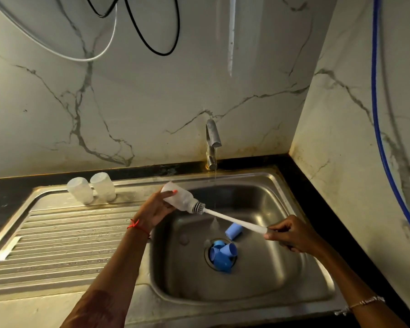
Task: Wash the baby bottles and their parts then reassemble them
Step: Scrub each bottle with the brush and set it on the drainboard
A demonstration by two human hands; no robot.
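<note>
My left hand (155,210) grips the translucent plastic baby bottle (184,200), tilted above the stainless steel sink basin (270,268). My right hand (291,235) pinches the end of the white long-handled bottle brush (232,220), its bristle head at the bottle's mouth.

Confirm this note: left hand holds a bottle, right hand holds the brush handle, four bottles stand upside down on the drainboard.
Not four: the head view shows two bottles upside down on the drainboard. The rest stands: the left hand holds a bottle, the right hand holds the brush handle.
</note>
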